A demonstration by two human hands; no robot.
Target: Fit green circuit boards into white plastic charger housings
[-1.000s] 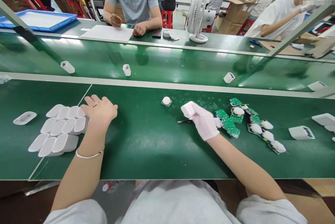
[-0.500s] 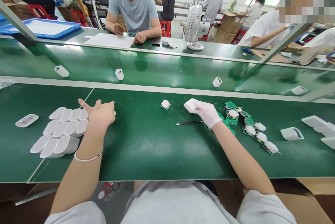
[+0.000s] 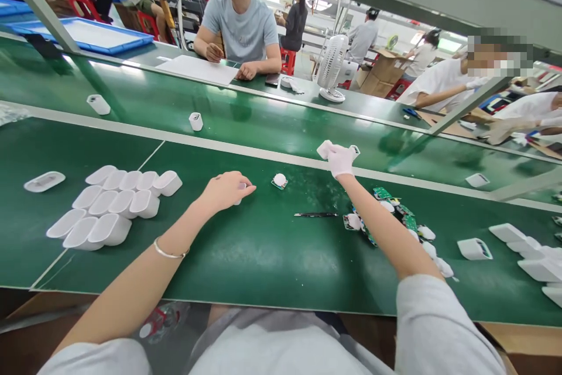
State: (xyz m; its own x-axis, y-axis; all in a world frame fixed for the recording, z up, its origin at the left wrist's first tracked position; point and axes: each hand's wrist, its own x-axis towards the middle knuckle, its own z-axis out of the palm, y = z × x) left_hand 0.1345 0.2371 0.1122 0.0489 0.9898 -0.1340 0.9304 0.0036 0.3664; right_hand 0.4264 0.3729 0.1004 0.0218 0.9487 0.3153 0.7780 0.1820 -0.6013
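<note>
My right hand [image 3: 341, 160], in a white glove, reaches over the belt's near edge and grips a white plastic housing [image 3: 324, 149]. A second white housing [image 3: 355, 151] shows just past its fingers on the belt. My bare left hand [image 3: 226, 189] hovers low over the bench with bent fingers around a small white piece [image 3: 241, 192], mostly hidden. Between the hands lies a small circuit board with a white round part [image 3: 280, 181]. Black tweezers [image 3: 316, 214] rest nearer to me. Green circuit boards [image 3: 408, 220] are heaped by my right forearm, which covers some of them.
Rows of white housings [image 3: 103, 202] stand at left beside a lone white oval part [image 3: 44, 181]. More housings [image 3: 475, 249] lie at right. Others ride the green belt [image 3: 263, 135]. A metal post [image 3: 474, 100] slants at right. A person sits across, near a white fan [image 3: 332, 68].
My left hand has moved right, away from the housing rows, with the small white piece. My right hand has carried its housing forward to the belt. The camera view has tilted.
</note>
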